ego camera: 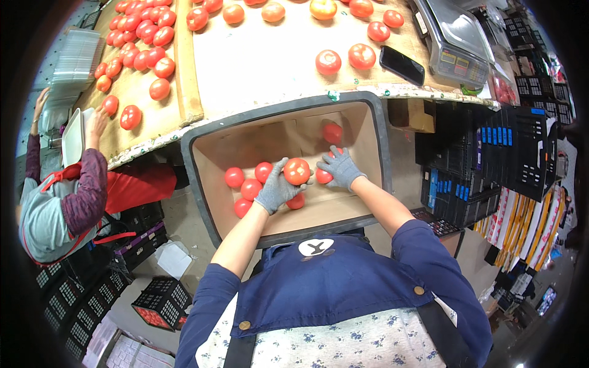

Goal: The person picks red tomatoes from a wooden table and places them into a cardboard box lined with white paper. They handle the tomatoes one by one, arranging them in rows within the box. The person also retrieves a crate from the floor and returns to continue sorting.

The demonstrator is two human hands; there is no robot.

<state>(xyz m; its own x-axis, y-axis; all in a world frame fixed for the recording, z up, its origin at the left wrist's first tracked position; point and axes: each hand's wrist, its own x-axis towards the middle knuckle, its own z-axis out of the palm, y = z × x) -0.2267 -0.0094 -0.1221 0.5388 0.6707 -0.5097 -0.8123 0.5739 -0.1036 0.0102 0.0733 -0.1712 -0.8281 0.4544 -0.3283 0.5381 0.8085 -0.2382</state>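
My left hand (280, 186), in a grey knit glove, cradles a red tomato (297, 171) in its palm above a deep, dark-rimmed bin (276, 237) lined with brown cardboard. Over at the bin's right side, my gloved right hand (341, 170) has its fingers curled around another tomato (324, 176). Part of one more shows behind those fingers. A single tomato (332, 133) rests near the far right inner wall. Several others, among them a tomato (251, 189), lie left of my left hand, and a tomato (295, 201) is partly hidden beneath it.
Beyond the bin, a cardboard-covered worktable (257, 60) bears scattered tomatoes, a black phone (401, 65) and a weighing scale (460, 50). A person (64, 207) at left reaches towards a tomato, near a white tray (73, 138). Black crates (511, 147) are stacked at right; another crate (163, 301) stands lower left.
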